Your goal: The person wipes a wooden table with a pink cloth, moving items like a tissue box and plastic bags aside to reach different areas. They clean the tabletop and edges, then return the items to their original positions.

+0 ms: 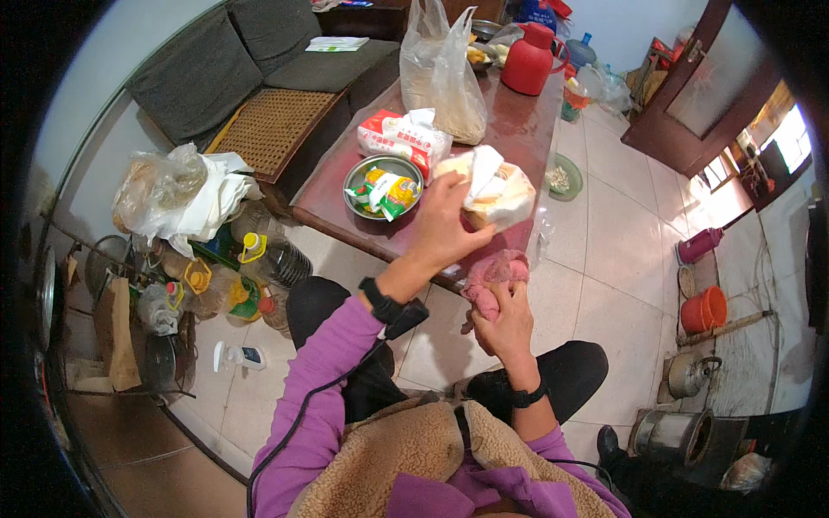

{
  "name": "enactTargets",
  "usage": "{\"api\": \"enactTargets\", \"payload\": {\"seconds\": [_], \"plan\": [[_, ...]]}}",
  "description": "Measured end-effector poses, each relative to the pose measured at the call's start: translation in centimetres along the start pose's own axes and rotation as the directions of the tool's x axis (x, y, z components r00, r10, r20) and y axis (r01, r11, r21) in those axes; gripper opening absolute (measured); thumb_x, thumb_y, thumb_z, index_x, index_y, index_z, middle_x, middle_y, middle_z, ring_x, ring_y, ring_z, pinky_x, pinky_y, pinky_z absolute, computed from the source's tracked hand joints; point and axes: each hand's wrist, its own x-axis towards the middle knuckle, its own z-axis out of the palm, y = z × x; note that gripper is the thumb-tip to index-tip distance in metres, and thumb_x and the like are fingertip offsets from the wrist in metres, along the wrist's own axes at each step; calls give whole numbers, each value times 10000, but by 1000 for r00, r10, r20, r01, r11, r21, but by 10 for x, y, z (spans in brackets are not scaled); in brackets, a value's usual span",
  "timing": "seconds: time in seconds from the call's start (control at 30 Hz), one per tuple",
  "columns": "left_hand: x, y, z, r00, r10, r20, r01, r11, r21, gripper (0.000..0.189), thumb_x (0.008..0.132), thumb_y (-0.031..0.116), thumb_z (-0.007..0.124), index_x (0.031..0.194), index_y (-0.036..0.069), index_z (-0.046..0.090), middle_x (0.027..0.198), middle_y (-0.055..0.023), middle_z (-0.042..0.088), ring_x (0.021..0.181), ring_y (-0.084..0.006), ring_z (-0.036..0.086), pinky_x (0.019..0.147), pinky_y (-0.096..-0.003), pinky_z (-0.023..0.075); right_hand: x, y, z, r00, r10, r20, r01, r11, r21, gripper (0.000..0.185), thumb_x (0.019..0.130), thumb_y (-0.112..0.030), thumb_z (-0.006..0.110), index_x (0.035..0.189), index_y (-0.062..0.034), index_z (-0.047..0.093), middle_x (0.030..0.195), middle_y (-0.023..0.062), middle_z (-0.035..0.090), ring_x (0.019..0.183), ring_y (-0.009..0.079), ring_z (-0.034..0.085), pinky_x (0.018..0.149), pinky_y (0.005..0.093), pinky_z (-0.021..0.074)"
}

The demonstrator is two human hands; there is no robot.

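Note:
A soft, pale yellow-and-white pack (508, 197), which looks like a pack of tissues, is near the right edge of the table's front part. My left hand (443, 220) grips its left side, thumb towards me and fingers on the far side. Bunched in my right hand (505, 324) is a pink cloth (499, 275), held against the table's near right corner. Left of the pack stands a steel bowl (350, 194) with green-and-yellow packets (385, 191) in it. Behind the bowl lies a red-and-white tissue pack (398, 139).
On the dark red table (363, 236) also stand a clear plastic bag (443, 84) of pale contents and a red thermos jug (531, 61). Oil bottles (269, 259) crowd the floor at left. A green basin (565, 176) sits right of the table. A spray bottle (243, 357) lies near my left leg.

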Motion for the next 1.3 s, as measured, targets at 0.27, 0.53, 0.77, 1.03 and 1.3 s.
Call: {"api": "enactTargets", "payload": {"seconds": [0.27,0.53,0.77,1.03,1.3], "plan": [[-8,-40,-77,995,-34,-98,72,904,421,707,698,294,883,1234,-53,581,1324,-226,514,1241,-411,508,1050,-454,440,-1,6,5,996,-37,-76,41,998,47,416,686,-189,775,1091,-147,689,1050,146,535,973,359,603,797,445,527],[-2,-48,-108,994,-55,-99,94,886,454,945,766,385,842,1495,11,371,1430,-241,471,1354,-417,426,1122,-480,361,0,3,2,997,-41,-63,45,997,65,417,689,-185,772,1096,-139,690,1039,141,533,965,349,602,795,438,527],[77,-117,-132,966,-259,10,245,926,288,692,879,417,741,1398,6,540,1379,-224,559,1295,-358,521,1096,-435,400,1,3,0,999,-30,-30,31,998,55,404,717,-170,764,1112,-151,680,1049,146,527,1003,354,586,796,440,521],[139,-221,-126,684,-579,444,571,803,169,716,881,332,747,1494,87,471,1410,-162,576,1256,-267,568,1035,-374,458,1,6,-1,1000,-12,9,11,998,68,424,708,-166,760,1124,-142,680,1040,152,518,988,365,584,789,447,518],[146,-252,-102,628,-438,643,395,892,222,655,860,106,774,1461,89,512,1339,-96,624,1169,-176,598,986,-329,492,3,7,-2,1000,-24,13,23,996,87,436,686,-138,773,1113,-139,683,1028,140,507,962,363,579,775,442,515]]}}
